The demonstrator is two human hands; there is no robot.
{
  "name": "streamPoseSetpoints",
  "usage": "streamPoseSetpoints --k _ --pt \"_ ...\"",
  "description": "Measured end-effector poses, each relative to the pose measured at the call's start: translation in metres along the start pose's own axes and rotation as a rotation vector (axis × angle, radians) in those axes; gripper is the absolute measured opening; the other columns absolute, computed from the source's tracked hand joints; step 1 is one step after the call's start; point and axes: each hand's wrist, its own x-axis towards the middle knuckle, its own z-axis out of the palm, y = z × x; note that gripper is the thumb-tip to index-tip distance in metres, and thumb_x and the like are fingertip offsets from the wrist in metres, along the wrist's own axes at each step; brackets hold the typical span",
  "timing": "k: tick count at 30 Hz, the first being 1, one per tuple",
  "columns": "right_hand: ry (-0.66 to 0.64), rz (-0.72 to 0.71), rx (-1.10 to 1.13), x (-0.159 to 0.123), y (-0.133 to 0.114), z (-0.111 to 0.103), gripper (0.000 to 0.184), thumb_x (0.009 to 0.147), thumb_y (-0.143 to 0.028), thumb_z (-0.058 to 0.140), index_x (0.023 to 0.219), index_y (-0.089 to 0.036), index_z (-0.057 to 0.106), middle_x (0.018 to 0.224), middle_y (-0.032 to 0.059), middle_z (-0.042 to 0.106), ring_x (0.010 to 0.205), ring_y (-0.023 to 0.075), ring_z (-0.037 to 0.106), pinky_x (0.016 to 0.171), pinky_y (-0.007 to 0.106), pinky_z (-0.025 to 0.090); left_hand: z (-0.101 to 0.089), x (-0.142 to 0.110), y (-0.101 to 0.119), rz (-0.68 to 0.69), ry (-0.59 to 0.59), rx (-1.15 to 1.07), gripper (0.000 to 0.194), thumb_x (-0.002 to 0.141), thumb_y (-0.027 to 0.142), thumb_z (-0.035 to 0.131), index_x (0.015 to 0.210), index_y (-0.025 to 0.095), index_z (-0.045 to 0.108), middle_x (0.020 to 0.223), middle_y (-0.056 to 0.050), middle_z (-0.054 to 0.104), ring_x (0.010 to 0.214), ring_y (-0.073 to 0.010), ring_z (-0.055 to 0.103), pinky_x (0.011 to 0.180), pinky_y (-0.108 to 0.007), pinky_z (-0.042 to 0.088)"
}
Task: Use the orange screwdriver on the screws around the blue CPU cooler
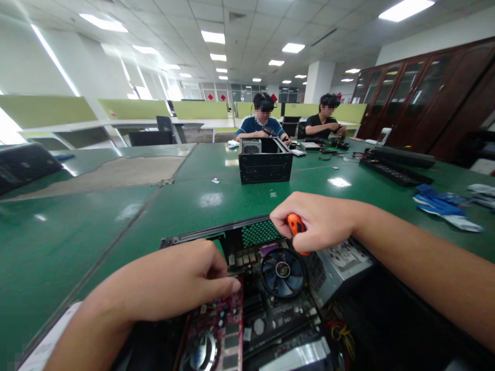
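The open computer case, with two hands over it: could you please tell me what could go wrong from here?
The right hand holds an orange tool close to the fan, its tip hidden; a slip might nick the blades.
The left hand has its thumb at the red card; uneven pressure might bend it.
Coloured wires lie exposed, so a passing hand could snag them.

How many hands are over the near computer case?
2: the left hand at the far end of the red circuit board; the right hand gripping an orange handle near the cooling fan.
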Motion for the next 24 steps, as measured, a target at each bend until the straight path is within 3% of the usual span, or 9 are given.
streamPoseSetpoints --k 9,20,24 --pt "-0.094 -0.005 0.095 0.0020 0.0049 0.0010 0.006 0.067 -0.019 0.068 0.072 -0.023 0.069 0.068 -0.0060 0.065 0.066 0.0140 0.056 0.064 0.029 0.044 0.0019 0.0019 -0.0039 0.008 0.049 -0.027 0.049 0.100 0.081 0.078 0.083 0.037 0.094 0.080 -0.004 0.087 0.067 -0.0256 0.074 0.063 -0.039 0.050" --pt "-0.133 0.048 0.100 -0.0007 0.0016 0.0004 0.013 0.068 -0.015 0.070 0.070 -0.020 0.082 0.066 -0.0047 0.072 0.062 0.0129 0.061 0.063 0.026 0.049 0.0004 0.0004 -0.0024 0.034 0.024 -0.033 0.052 0.103 0.077 0.074 0.081 0.033 0.092 0.076 -0.005 0.084 0.065 -0.0246 0.071 0.062 -0.038 0.048" --pt "-0.139 0.087 0.083 -0.0066 0.0001 -0.0050 0.021 0.070 -0.016 0.072 0.076 -0.019 0.092 0.075 -0.0004 0.083 0.066 0.0156 0.070 0.066 0.027 0.054 -0.0007 0.0009 -0.0001 0.029 0.019 -0.033 0.053 0.103 0.078 0.074 0.080 0.033 0.091 0.077 -0.006 0.085 0.065 -0.0252 0.071 0.062 -0.038 0.049"
